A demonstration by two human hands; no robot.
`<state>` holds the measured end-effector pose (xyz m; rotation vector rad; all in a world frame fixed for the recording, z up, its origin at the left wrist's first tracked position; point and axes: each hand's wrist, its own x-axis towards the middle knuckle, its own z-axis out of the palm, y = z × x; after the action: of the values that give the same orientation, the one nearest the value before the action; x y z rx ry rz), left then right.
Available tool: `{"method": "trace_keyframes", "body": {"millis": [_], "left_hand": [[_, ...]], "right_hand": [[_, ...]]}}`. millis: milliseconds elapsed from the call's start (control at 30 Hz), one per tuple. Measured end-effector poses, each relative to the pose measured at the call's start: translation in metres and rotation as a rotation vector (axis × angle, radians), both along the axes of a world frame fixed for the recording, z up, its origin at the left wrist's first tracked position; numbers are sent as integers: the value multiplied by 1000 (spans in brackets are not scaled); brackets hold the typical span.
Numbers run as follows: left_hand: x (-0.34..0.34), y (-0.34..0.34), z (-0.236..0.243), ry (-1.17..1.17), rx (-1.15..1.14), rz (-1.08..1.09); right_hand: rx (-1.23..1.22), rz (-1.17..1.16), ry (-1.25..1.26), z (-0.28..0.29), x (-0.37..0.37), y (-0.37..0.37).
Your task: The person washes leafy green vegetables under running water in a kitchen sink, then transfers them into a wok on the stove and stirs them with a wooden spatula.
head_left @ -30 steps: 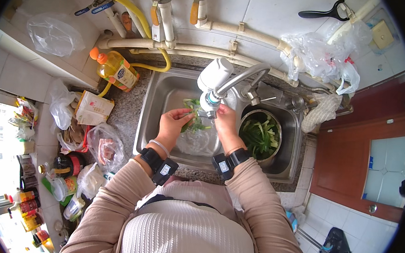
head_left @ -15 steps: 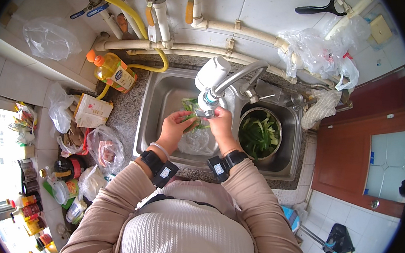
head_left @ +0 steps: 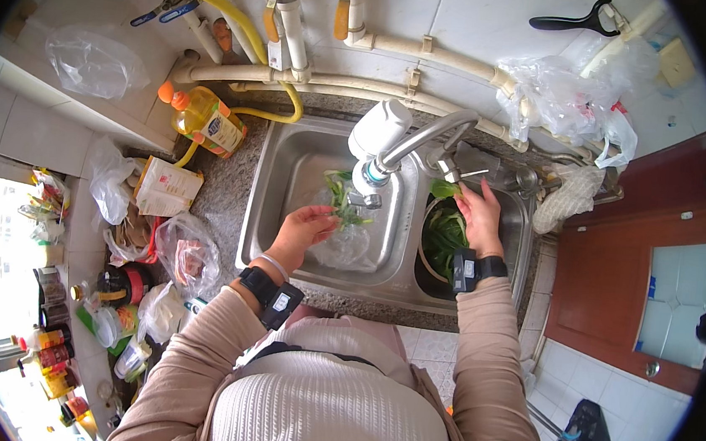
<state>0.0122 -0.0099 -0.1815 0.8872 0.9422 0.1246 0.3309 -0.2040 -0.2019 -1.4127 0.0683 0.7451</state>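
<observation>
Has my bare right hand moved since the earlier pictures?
Yes: your bare right hand moved rightward, from near the white cylindrical faucet filter to over the right-hand metal basin.

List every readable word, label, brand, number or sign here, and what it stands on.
Bottle: printed label, wording not copied here.
White box: red and other print, too small to read.
Blue valve handle: marking, too small to read.
Wrist devices: pale labels, too small to read.
</observation>
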Motion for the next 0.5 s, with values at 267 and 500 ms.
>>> {"method": "trace_keyframes", "body": {"millis": [267,500], "left_hand": [[1,-5,-4,18,-32,47],[-3,-7,-16,88,-55,84]], "right_hand": [[-106,268,-67,23,20,8],[-329,76,-362,-71,5,-99]]}}
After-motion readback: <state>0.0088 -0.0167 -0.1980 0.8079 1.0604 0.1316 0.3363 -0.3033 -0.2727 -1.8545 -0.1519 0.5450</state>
